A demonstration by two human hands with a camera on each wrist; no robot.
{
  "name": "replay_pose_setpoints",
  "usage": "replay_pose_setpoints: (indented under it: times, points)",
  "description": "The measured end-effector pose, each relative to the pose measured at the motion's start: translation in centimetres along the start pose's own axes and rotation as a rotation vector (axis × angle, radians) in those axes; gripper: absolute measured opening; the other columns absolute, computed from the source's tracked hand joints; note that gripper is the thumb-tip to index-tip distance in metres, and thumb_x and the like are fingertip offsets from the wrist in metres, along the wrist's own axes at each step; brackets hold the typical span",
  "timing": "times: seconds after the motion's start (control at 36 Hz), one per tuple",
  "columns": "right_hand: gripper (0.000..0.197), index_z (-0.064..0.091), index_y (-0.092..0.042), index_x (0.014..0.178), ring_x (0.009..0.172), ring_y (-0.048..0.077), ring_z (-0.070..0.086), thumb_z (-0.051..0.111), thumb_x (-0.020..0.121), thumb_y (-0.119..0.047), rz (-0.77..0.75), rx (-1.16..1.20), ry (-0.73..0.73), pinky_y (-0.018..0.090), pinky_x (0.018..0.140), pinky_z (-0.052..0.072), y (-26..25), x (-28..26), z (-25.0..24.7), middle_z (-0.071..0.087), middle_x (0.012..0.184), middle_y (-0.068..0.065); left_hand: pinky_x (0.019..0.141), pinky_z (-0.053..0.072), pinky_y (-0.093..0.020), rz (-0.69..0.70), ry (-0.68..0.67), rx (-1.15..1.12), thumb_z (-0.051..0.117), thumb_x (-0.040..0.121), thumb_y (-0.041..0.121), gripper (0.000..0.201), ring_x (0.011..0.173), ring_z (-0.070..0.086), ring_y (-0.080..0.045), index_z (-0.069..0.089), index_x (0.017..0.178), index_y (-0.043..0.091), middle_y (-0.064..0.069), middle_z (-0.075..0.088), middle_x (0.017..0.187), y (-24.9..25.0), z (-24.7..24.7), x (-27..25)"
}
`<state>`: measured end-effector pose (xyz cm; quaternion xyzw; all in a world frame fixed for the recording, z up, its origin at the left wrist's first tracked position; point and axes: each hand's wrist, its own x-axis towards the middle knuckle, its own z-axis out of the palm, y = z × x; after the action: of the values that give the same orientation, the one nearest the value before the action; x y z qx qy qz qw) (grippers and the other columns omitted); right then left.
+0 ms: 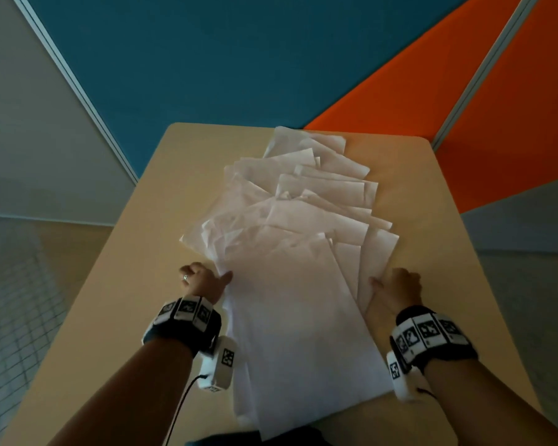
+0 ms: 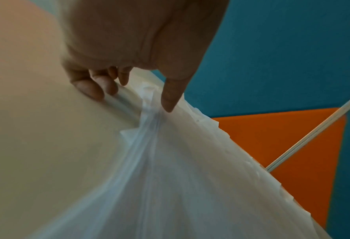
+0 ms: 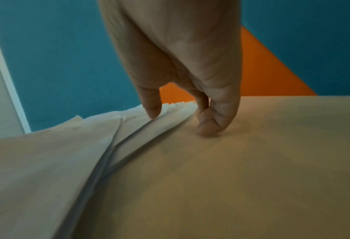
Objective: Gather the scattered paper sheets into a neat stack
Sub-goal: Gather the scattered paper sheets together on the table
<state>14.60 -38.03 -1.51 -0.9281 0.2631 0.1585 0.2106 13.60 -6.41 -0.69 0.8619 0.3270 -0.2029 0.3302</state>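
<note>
Overhead, head view: tan table (image 1: 136, 220) carries one fanned spread of white paper sheets (image 1: 303, 284), running from 6 o'clock at the near edge to 12 o'clock at the far edge. Roughly a dozen overlapping sheets; exact count not readable. Two hands, one per flank: left hand (image 1: 203, 280) at 9 o'clock of the spread, thumb on the sheet edge; right hand (image 1: 400, 286) at 3 o'clock, likewise. Each wrist carries one marker band. Behind the table: blue, orange and grey wall panels.

Left wrist view: thumb presses on the bunched sheet edges, fingers (image 2: 92, 87) curled with tips on the tabletop. Nothing gripped.

Right wrist view: thumb (image 3: 151, 103) rests on the top sheet, other fingers curled, tips on bare table just beside the sheets. Pinch not evident.
</note>
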Motion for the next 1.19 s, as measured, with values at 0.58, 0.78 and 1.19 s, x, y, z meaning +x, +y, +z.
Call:
replay_pose_setpoints:
  times: [0.58, 0.78, 1.19]
  points:
    - [0.077, 0.032, 0.008, 0.135, 0.13, 0.042, 0.032, 0.065, 0.082, -0.036, 0.064, 0.108, 0.164, 0.044, 0.107, 0.023, -2.0, 4.1, 0.3, 0.039, 0.138, 0.032, 0.118, 0.01, -0.045, -0.103, 0.221, -0.3, 0.06, 0.085, 0.03, 0.088, 0.141, 0.009, -0.042, 0.007, 0.142, -0.01, -0.027, 0.006, 0.153, 3.3, -0.2, 5.2]
    - [0.082, 0.018, 0.0, 0.144, 0.134, 0.04, 0.03, 0.066, 0.083, -0.026, -0.078, 0.341, 0.088, 0.044, 0.11, 0.027, -2.9, 5.6, 0.9, 0.033, 0.144, 0.026, 0.116, 0.015, -0.046, -0.09, 0.189, -0.307, 0.06, 0.085, 0.034, 0.087, 0.142, 0.01, -0.041, 0.01, 0.141, -0.012, -0.029, 0.01, 0.153, 4.6, -0.5, 6.9]
    - [0.06, 0.029, -0.009, 0.143, 0.116, 0.034, 0.053, 0.053, 0.088, 0.001, -0.175, 0.509, 0.01, 0.038, 0.098, 0.041, -3.5, 7.6, -0.2, 0.053, 0.132, 0.022, 0.089, 0.044, -0.048, 0.098, 0.212, -0.667, 0.043, 0.091, 0.003, 0.035, 0.11, 0.054, -0.038, 0.045, 0.121, -0.015, -0.028, 0.055, 0.109, 6.1, -1.9, 10.3]
